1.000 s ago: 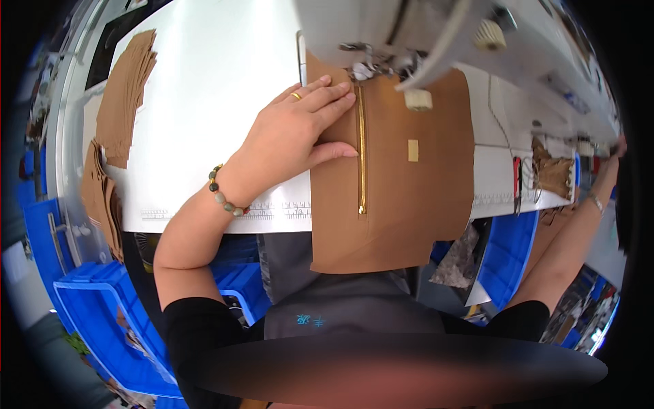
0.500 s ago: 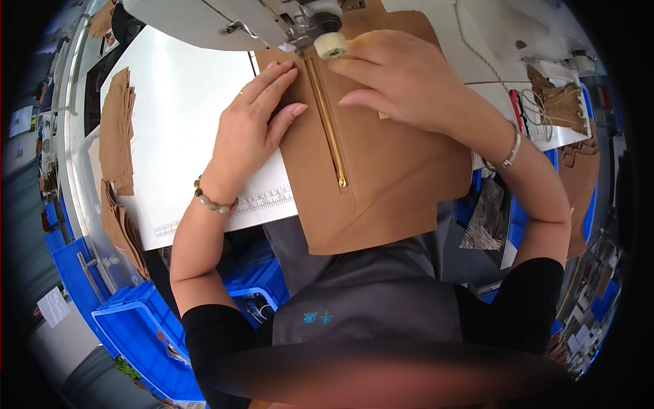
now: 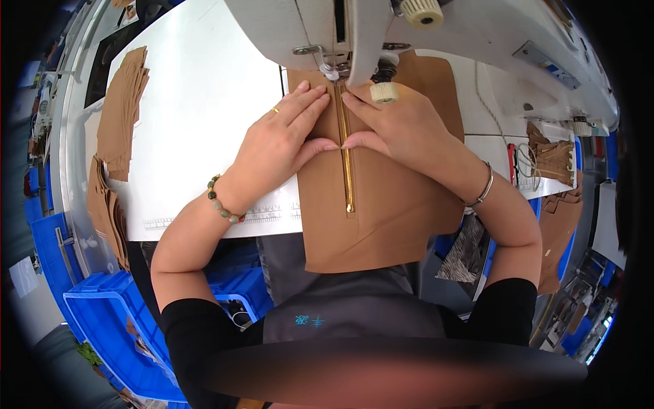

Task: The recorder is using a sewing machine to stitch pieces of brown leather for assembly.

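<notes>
Flat, unclenched grip: left hand (image 3: 283, 140) and right hand (image 3: 402, 129) press smooth tan leather panel (image 3: 381, 218) beside gold metal zipper (image 3: 346, 160) under white sewing machine (image 3: 327, 27).

Bright light shines on the white tabletop (image 3: 204, 123), which glares a little. The middle looks sharp. Straight edges bend near the dark round rim. A blurry dark band crosses the near edge.

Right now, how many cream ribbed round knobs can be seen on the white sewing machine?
2: one cream ribbed round knob on top, another just above the right hand. Others may be hidden.
</notes>
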{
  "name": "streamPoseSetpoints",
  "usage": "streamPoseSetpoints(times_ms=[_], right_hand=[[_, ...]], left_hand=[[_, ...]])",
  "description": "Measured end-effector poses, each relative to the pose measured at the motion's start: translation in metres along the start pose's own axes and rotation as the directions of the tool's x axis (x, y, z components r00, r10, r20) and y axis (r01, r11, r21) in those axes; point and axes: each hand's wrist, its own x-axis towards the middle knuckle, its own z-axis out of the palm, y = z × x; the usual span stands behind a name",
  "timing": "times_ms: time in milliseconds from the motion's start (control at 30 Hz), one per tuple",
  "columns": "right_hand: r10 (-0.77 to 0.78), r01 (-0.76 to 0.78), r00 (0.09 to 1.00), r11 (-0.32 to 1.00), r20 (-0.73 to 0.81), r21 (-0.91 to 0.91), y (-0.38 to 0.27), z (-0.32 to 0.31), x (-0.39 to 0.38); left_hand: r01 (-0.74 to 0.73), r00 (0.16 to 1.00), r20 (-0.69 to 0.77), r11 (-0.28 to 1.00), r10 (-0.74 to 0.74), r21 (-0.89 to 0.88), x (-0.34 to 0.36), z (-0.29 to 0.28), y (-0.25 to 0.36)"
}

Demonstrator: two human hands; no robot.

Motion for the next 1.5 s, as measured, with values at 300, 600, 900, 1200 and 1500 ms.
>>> streamPoseSetpoints(times_ms=[300, 600, 900, 1200, 1500], right_hand=[[0.132, -0.152, 0.945, 0.987, 0.299, 0.045, -0.002, -0.005, 0.001], [0.067, -0.076, 0.995, 0.991, 0.080, 0.114, -0.003, -0.001, 0.004], [0.149, -0.199, 0.950, 0.966, 0.274, 0.167, -0.005, -0.010, 0.003], [0.140, -0.204, 0.941, 0.961, 0.307, 0.185, -0.003, -0.011, 0.002], [0.105, -0.129, 0.982, 0.980, 0.159, 0.152, -0.009, -0.015, 0.014]], left_hand=[[-0.007, 0.998, 0.063, 1.000, 0.006, 0.016, 0.000, 0.001, 0.001], [-0.034, 0.998, 0.060, 0.999, 0.033, 0.016, 0.002, -0.001, 0.004], [0.126, 0.992, 0.058, 0.969, -0.116, -0.214, 0.001, -0.006, 0.003], [-0.019, 1.000, 0.021, 0.998, 0.021, -0.065, 0.004, 0.001, 0.007], [-0.038, 0.997, 0.070, 0.994, 0.031, 0.104, 0.007, -0.006, 0.013]])
